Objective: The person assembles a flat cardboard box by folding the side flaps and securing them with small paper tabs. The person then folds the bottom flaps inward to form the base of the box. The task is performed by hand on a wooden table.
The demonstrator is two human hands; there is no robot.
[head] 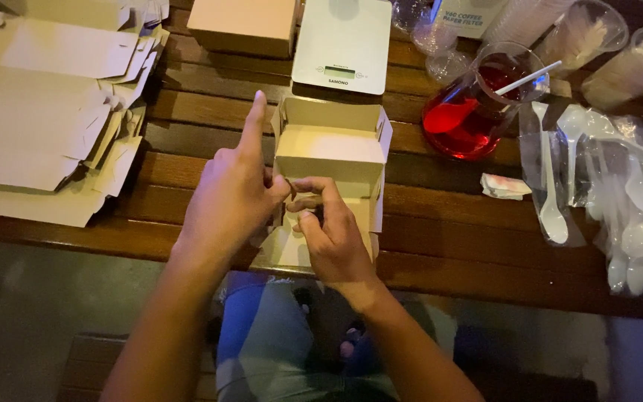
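At the near edge of the dark wooden slatted tabletop [440, 223], roughly midway along it, you have a small pale cardboard carton [330, 160] half-folded, its flaps standing up and its lower panel reaching toward the rim above your lap. Your left hand [232, 197] is closed loosely against the carton's left side with the index finger sticking straight up and free, and your right hand [333, 234] is curled tight, thumb and fingertips pinching what looks like a tab or flap at the front; exactly which piece sits between them I cannot tell. Press too hard there and I judge the thin card could crease or tear at the fold, or the tab could slip past its slot and spring the side open. Because the carton overhangs close to the near edge, a push toward you might tip it off into your lap. Watch the round glass jug of red liquid [478, 112] with its white straw, standing near the carton's right: a sideways elbow swing could knock it and soak the stack of flat unfolded cartons [46, 112] at the left end, or the bagged white plastic spoons [619, 201] at the right end.
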